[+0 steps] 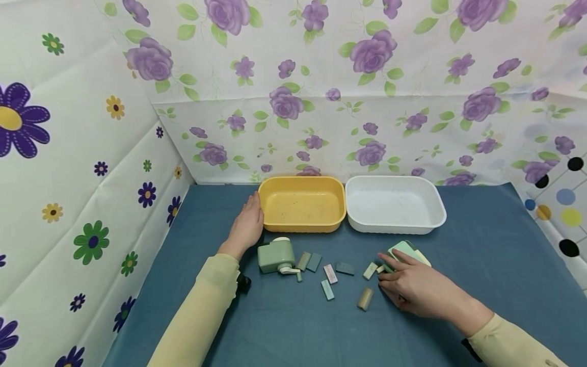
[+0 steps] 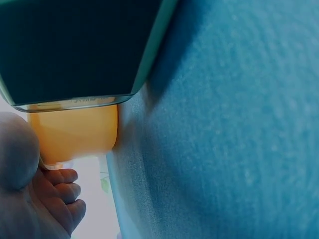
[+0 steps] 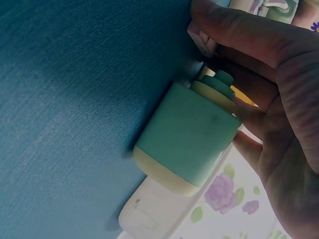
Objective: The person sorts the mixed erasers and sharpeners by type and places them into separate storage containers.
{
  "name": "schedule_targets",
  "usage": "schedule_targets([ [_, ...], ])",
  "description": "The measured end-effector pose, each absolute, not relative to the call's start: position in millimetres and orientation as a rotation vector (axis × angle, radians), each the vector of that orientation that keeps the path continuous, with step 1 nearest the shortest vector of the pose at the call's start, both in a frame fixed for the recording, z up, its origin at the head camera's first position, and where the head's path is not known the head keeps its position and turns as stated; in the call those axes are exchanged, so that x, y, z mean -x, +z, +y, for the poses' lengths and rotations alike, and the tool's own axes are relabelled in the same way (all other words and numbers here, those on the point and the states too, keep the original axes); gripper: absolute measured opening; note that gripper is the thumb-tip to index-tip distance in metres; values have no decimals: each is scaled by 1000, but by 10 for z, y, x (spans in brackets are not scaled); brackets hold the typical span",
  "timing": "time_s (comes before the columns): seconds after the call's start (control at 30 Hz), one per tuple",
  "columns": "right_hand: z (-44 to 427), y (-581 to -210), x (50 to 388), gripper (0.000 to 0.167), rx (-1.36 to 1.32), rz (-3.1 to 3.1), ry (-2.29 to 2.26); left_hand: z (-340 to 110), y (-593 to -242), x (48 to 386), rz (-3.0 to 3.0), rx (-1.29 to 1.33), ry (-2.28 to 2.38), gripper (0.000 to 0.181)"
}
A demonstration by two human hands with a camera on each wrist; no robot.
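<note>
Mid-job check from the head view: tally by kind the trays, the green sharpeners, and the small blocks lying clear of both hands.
Trays: 2
Green sharpeners: 2
Small blocks: 7
Total: 11

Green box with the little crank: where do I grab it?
Probably by its chunky body, from the left: the body is broad there, while the crank sticks out on the right, where small blocks lie close and might get in the way.

Head view forward-down, wrist views close, tilted, yellow tub (image 1: 302, 205) seemingly shared
</note>
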State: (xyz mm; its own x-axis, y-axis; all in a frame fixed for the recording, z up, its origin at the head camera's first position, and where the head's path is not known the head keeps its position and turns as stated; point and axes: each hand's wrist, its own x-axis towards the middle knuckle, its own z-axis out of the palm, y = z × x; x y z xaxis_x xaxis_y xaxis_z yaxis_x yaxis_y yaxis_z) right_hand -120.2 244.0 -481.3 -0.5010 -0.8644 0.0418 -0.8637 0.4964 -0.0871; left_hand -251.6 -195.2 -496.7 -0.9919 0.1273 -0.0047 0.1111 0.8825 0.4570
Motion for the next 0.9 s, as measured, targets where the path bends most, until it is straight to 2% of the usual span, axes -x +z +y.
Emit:
schedule_targets([
  [0.4, 2431, -4817, 1193, 37, 1557, 2715, -173, -1951, -4954, 2501, 3021, -185, 709, 59],
  [0.7, 2411, -4828, 1182, 24, 1581, 2750, -230, -1946, -4949, 2485, 3020, -170, 713, 59],
  [0.9, 2395, -4813, 1190, 28, 1569, 2764, -267, -1937, -4940, 2493, 3022, -173, 696, 59],
])
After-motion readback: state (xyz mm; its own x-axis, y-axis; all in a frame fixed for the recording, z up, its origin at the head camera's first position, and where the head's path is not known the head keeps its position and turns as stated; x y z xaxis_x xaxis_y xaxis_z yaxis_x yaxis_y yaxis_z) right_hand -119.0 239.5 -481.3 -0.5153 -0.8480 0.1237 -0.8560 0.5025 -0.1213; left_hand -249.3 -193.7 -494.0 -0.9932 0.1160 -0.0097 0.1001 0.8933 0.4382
